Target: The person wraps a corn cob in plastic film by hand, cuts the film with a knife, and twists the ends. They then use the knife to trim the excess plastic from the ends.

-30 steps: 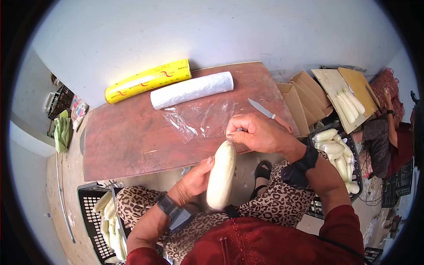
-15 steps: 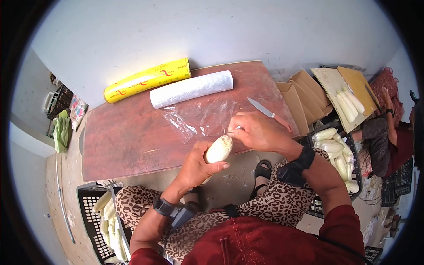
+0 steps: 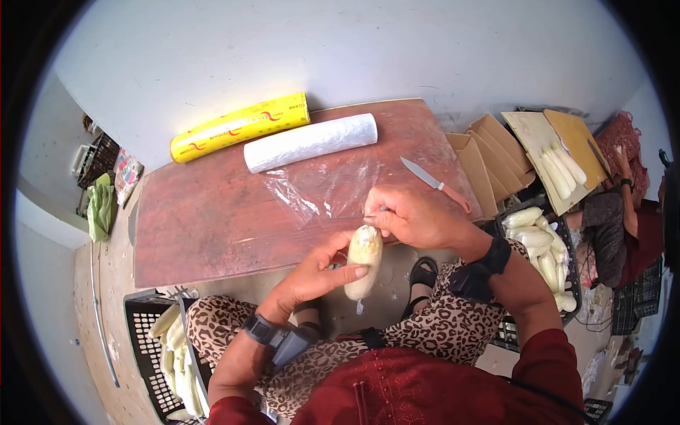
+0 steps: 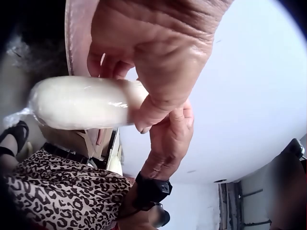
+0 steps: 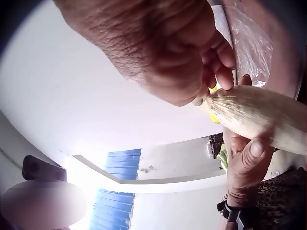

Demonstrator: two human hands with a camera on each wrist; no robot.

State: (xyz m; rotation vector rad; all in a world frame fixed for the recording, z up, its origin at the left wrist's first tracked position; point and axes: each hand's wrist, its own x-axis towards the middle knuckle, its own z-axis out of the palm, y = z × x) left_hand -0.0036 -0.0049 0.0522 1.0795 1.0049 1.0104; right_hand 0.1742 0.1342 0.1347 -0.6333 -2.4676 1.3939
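A long pale vegetable (image 3: 363, 258), wrapped in clear film, is held over the near edge of the table (image 3: 205, 227). My left hand (image 3: 319, 273) grips it around the side, the thumb lying across its front. At the upper end my right hand (image 3: 414, 216) pinches the gathered film, whose creases run toward the fingertips in the right wrist view. A twisted tail of film (image 4: 18, 117) sticks out from the opposite end in the left wrist view.
On the table lie a white film roll (image 3: 312, 143), a yellow printed roll (image 3: 241, 126), a loose film sheet (image 3: 294, 195) and a knife (image 3: 432, 180). Crates of pale vegetables (image 3: 177, 361) (image 3: 535, 241) flank my legs. Another person (image 3: 609, 234) sits at right.
The vegetable was tipped end-on toward the head camera half a second ago and now hangs lengthwise again. My left hand shifted its grip; the right hand stayed by the upper end.
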